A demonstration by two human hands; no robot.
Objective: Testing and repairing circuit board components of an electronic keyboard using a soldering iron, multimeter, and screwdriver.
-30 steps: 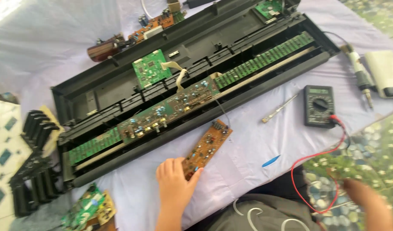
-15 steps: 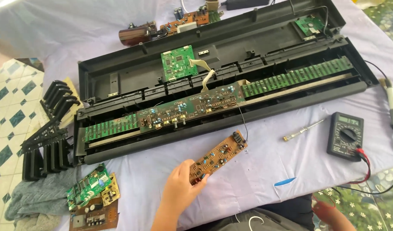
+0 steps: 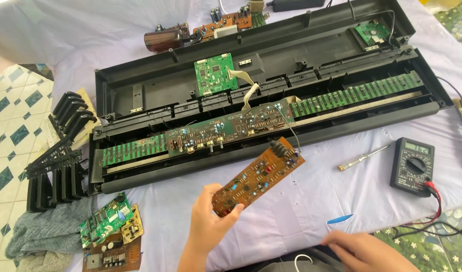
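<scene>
- Centrally, an opened keyboard case (image 3: 271,95) spans the cloth-covered table (image 3: 311,201), its long green key strips and a brown main board (image 3: 231,128) exposed; a green board (image 3: 215,74) sits in the rear half with a ribbon cable curling off it.
- Nearer the camera, a brown circuit board (image 3: 258,176) is raised just above the cloth, tilted, in front of the case's lower edge; a thin wire appears to run from its upper end toward the case.
- Judged by its look, the board is light and stiff but fragile: small parts and a black socket stud its face, so the bare edges and corners are the safest places to take hold.
- Left hand (image 3: 211,221) is closed on the board's lower corner, thumb on top and fingers beneath.
- Right hand (image 3: 364,249) rests low at the table's edge, well apart from the board, fingers loosely spread, holding nothing visible.
- Multimeter (image 3: 411,166) with red lead lies right; a screwdriver (image 3: 364,157) lies between it and the board.
- Small blue object (image 3: 340,219) lies just beside the right hand.
</scene>
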